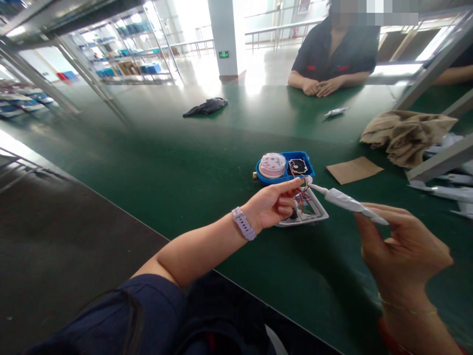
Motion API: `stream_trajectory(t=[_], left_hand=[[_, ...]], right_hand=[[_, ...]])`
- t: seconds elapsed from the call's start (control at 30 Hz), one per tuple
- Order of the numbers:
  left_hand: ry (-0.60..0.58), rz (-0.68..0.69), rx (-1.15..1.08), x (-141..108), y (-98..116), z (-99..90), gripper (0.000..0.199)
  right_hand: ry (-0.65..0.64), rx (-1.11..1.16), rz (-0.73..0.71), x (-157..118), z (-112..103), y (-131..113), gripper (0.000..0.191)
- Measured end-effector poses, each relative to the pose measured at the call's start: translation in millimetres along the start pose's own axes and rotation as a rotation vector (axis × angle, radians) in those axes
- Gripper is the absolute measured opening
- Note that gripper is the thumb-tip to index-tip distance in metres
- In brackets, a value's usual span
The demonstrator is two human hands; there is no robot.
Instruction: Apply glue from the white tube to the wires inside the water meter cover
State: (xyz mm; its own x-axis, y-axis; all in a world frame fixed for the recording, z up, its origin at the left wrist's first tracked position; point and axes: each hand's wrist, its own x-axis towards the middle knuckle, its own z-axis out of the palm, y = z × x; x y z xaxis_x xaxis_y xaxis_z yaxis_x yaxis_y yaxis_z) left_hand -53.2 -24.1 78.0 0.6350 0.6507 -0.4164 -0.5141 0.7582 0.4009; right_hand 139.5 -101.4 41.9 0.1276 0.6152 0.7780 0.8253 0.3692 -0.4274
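Navy sleeve (151, 308) is seen nearest. Wires (303, 195) are pinched by fingers of the left hand (271, 203) before the meter (274, 166), laid on the table (207, 187); right of it, a tube (343, 201) is finger-pinched by the right hand (404, 244).

Green table (177, 162), busiest on the right

My camera gives me a blue meter (283, 167) mid-table, a white frame (320, 209) just nearer. Right of them lie brown paper (354, 170), a tan cloth (402, 133) and white tubes (449, 192); farther off, a dark cloth (207, 106) and a lone tube (336, 112).
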Motion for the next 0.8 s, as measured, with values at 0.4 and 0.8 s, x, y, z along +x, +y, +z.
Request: stream_trajectory(t=[0.4,0.8], left_hand=[[-0.010,0.005,-0.066,4,-7,2.4,0.025],[-0.042,0.000,-0.070,4,-7,1.0,0.024]], right_hand=[[-0.007,-0.017,-0.213,-1,9,3,0.023],[0.036,0.003,-0.224,0,13,-1,0.024]])
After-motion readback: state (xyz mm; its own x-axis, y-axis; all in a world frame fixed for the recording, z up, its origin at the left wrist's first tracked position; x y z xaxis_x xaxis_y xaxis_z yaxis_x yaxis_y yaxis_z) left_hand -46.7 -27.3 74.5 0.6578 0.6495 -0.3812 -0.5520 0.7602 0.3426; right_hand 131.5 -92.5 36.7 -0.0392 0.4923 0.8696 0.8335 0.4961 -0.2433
